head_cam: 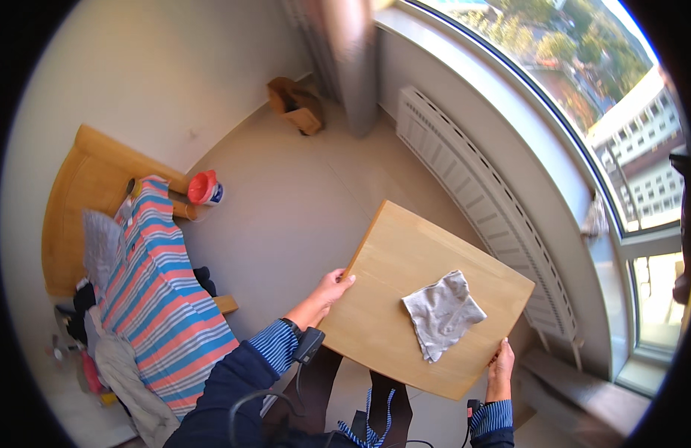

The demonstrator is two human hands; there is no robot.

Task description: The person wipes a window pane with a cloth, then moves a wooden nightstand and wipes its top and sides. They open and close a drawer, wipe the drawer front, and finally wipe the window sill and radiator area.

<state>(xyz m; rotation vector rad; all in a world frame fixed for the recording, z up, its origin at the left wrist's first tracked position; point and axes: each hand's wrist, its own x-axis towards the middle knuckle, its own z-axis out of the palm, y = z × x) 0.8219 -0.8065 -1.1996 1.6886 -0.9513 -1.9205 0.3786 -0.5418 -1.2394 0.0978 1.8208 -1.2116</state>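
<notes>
A light wooden table or stool with a square top (373, 313) is before me, its underside and any legs hidden. My left hand (328, 291) grips its left edge, thumb on the upper face. On the opposite side my right hand (502, 361) holds the right edge near the front corner. A crumpled grey cloth (443, 315) lies on the wooden top, right of its middle, touched by neither hand.
To the left stands a bed with a striped sheet (160, 263) and wooden headboard (71, 224). Beside it is a bucket with a red bag (204, 187). A white radiator (485, 207) runs under the window at right. A brown paper bag (300, 112) stands by the curtain (359, 84).
</notes>
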